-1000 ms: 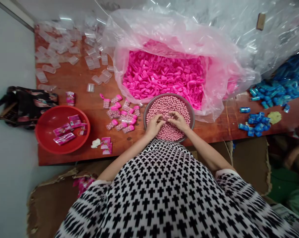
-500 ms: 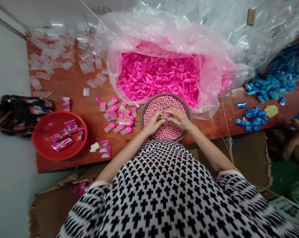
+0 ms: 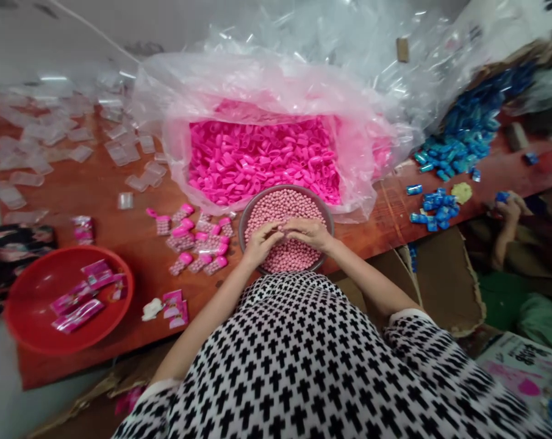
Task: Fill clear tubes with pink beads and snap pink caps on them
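Observation:
A grey bowl [image 3: 242, 228] heaped with small pink balls [image 3: 285, 204] stands at the table edge, close against my body. Over it, my left hand [image 3: 261, 244] and my right hand [image 3: 310, 233] meet fingertip to fingertip. The fingers of both are bent and closed together; whatever lies between them is small and mostly hidden. Just behind the bowl, a clear plastic bag [image 3: 355, 177] lies open around a heap of bright pink plastic caps [image 3: 261, 158]. Left of the bowl sit several small clear containers [image 3: 197, 241] filled with pink balls and topped with pink caps.
A red basin [image 3: 28, 305] at the left holds several pink packets [image 3: 77, 314]. Clear empty containers [image 3: 33, 131] are scattered at the back left. Blue wrapped pieces [image 3: 440, 207] lie to the right, near another person's hand [image 3: 508, 204].
The view has shifted, so the table's things appear further left and lower. My hands stay together over the bowl, the right one now lying flatter across the fingertips of the left.

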A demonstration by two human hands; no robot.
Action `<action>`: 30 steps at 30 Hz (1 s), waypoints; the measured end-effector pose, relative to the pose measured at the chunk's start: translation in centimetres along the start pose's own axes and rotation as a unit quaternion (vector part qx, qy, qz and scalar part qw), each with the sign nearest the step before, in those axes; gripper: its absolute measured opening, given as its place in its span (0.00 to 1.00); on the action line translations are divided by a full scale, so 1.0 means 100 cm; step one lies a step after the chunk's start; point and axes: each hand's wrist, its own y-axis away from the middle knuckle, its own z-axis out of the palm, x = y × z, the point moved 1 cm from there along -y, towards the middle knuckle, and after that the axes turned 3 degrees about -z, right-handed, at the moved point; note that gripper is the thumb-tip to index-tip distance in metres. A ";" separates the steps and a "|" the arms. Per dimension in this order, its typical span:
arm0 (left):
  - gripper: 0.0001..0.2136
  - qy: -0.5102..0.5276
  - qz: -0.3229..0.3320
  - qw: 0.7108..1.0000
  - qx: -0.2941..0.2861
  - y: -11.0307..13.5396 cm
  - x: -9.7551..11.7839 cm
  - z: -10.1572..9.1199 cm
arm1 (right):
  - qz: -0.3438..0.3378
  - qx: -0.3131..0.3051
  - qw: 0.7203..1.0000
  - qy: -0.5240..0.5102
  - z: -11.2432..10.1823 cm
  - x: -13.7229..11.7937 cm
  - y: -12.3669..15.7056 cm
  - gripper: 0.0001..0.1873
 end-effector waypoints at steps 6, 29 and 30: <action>0.11 -0.087 0.078 0.993 0.024 0.002 0.011 -0.001 | 0.070 0.039 0.997 0.018 -0.007 -0.009 0.019 0.27; 0.19 0.173 -0.075 0.979 0.071 -0.009 0.022 0.018 | 0.364 -0.022 0.836 0.411 -0.123 0.057 0.029 0.18; 0.18 0.195 -0.068 0.977 0.056 -0.010 0.025 0.022 | 0.330 0.002 0.863 0.383 -0.123 0.047 0.032 0.18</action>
